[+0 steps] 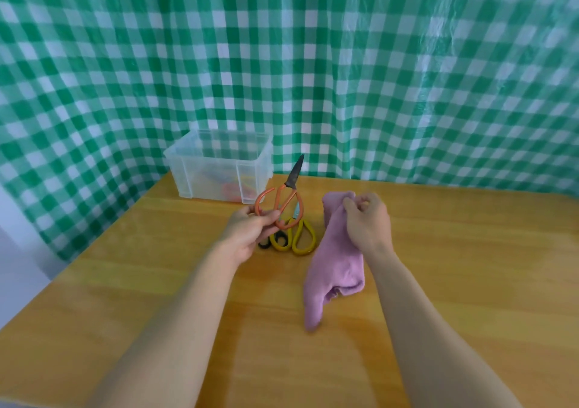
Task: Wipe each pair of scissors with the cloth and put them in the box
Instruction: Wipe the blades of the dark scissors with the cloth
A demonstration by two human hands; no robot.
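My left hand (250,229) holds orange-handled scissors (286,199) by their loops, dark blades pointing up and away above the table. My right hand (366,222) grips the top of a pink cloth (335,266), which hangs down and trails onto the wooden table (125,282). The cloth and the scissors are apart. Yellow-handled scissors (302,240) lie on the table between my hands, with a dark-handled pair (275,240) partly hidden beside them. A clear plastic box (219,166) stands at the back left; coloured scissors show dimly through its wall.
A green and white checked curtain (407,78) hangs right behind the table. The table's left edge (78,266) runs diagonally, with a pale floor or wall beyond it.
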